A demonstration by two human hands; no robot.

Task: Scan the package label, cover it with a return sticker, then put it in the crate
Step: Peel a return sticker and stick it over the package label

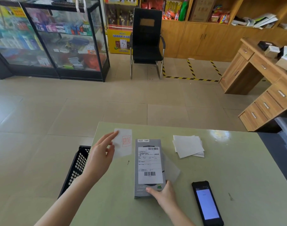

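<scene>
Left hand (101,154) is raised at the left of centre in the frame, above the left edge of the pale green tabletop (221,168). Its fingers are partly curled, and the thumb and the first fingers pinch the left edge of a return sticker (124,144), a pale, half-transparent sheet with a red stamp mark on it. The sticker hangs in the air just to the upper left of the package (148,167) and does not touch it.

Right hand (164,193) is at the lower centre of the frame. It grips the near end of the package, with the thumb on the top face and the other fingers around the right side. The package is a grey, long box that lies flat on the tabletop. A white shipping label (149,164) with two barcodes covers most of its top face, and it is uncovered.

To the right of the package, a stack of white sheets (188,145) lies on the tabletop. At the lower right lies a black handheld scanner (207,203) with a lit screen. A black perforated crate (76,167) stands on the floor beside the left edge of the tabletop.
</scene>
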